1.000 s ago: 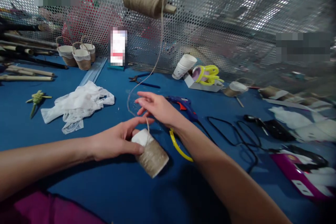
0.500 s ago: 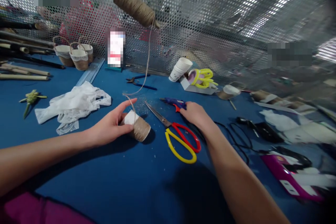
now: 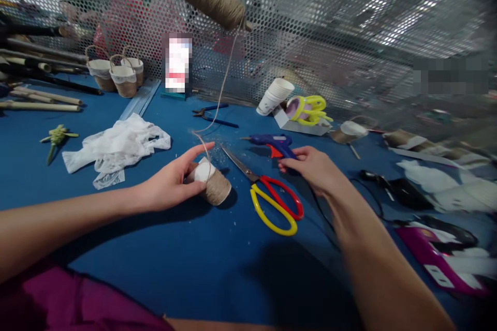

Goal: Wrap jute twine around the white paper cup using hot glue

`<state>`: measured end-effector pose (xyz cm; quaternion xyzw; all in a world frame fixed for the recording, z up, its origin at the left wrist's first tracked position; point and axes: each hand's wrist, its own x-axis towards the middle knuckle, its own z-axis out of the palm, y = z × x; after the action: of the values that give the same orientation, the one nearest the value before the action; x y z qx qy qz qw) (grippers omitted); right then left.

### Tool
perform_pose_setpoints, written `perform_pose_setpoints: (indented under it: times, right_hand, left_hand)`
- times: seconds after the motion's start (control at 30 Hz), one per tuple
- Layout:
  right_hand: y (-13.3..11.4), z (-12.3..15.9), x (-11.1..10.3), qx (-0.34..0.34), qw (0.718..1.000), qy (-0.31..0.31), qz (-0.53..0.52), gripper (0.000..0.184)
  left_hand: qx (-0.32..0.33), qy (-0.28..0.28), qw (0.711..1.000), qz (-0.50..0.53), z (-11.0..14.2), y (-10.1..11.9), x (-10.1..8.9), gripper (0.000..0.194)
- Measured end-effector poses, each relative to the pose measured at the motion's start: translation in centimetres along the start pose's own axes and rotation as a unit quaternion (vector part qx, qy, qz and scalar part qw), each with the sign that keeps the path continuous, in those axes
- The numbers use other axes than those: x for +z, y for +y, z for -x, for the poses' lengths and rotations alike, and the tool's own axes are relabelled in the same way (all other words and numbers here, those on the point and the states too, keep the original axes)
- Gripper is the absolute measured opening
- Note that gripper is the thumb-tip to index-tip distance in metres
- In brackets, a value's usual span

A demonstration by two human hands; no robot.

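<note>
My left hand [image 3: 174, 181] is closed around a small paper cup [image 3: 218, 187] lying tilted on its side, partly wrapped in brown twine; its white part shows near my thumb. A strand of twine [image 3: 224, 85] runs from the cup up to a large spool [image 3: 212, 0] on the mesh wall. In my right hand [image 3: 310, 165] is the handle of a blue glue gun [image 3: 274, 140] with a red trigger, its nozzle pointing left. Between both hands lie scissors [image 3: 254, 178] with one red and one yellow handle loop, touched by neither hand.
White lace [image 3: 120, 145] lies left of the cup, with a green knotted piece [image 3: 58, 137] beyond it. Behind are blue-handled pliers [image 3: 215, 116], stacked paper cups [image 3: 275, 95], finished little baskets [image 3: 123, 80] and a phone [image 3: 177, 64]. Black cables and a purple packet [image 3: 423, 256] are at right.
My right hand has lifted the glue gun slightly off the table and turned it, so more of its body shows. My left hand keeps its hold on the cup. The view has shifted a little.
</note>
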<state>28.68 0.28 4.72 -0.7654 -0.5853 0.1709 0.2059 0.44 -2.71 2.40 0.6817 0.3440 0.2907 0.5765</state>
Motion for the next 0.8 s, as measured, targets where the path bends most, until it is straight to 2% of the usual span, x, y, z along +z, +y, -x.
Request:
perform_pose_setpoints:
  times: [0.1,0.13,0.2,0.3,0.47,0.67,0.8]
  right_hand:
    - [-1.2,2.6,-1.0,-0.010,0.995,-0.018,-0.096,0.021]
    - [-1.6,3.5,-1.3,-0.011,0.992,-0.037,-0.123,0.017]
    - [-2.6,5.3,-1.5,-0.008,0.972,-0.129,-0.194,0.019]
    - [-3.6,7.3,-0.9,-0.064,0.963,-0.167,-0.204,0.019]
    - [-3.6,9.3,1.1,-0.071,0.975,-0.126,-0.166,0.018]
    - [-3.4,10.0,1.6,-0.189,0.974,-0.071,-0.102,0.013]
    - [-3.5,9.9,1.8,-0.224,0.969,-0.060,-0.081,0.008]
  left_hand:
    - [0.008,-0.008,1.000,-0.002,0.1,0.1,0.0,0.069]
    - [0.011,-0.008,1.000,-0.004,0.1,0.0,0.0,0.069]
    - [0.018,-0.003,1.000,-0.019,0.2,-0.1,-0.1,0.068]
    - [0.031,0.010,0.998,-0.053,0.2,-0.2,-0.2,0.068]
    - [0.038,0.014,0.996,-0.073,0.1,-0.2,-0.4,0.069]
    - [0.024,0.006,0.997,-0.076,0.0,-0.1,-0.5,0.069]
    - [0.023,0.003,0.997,-0.071,0.0,-0.1,-0.5,0.068]
